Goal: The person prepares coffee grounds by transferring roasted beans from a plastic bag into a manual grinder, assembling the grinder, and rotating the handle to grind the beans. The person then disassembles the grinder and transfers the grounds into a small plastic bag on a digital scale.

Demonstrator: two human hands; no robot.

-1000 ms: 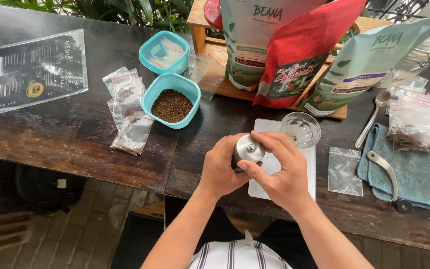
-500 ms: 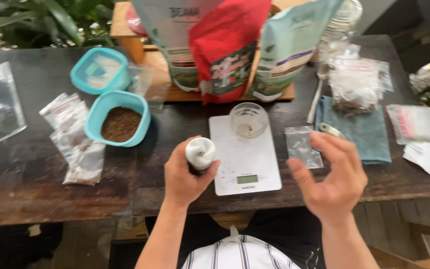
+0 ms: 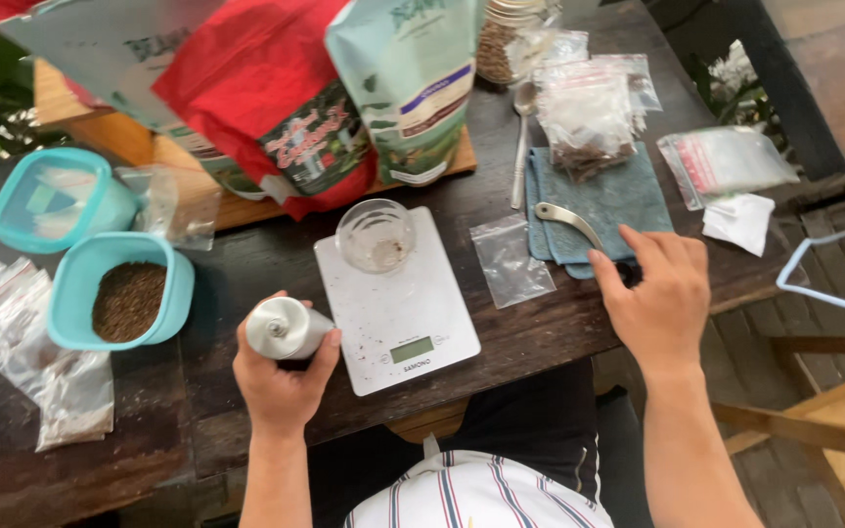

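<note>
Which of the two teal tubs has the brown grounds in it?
The nearer teal tub, closest to the left hand, is open and filled with dark brown grounds. The farther teal tub behind it shows only a pale inside, no grounds.

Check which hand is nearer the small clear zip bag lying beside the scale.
Right. The right hand is just past the clear zip bag, on the metal crank handle; the left hand, holding the grinder, is across the scale.
</note>
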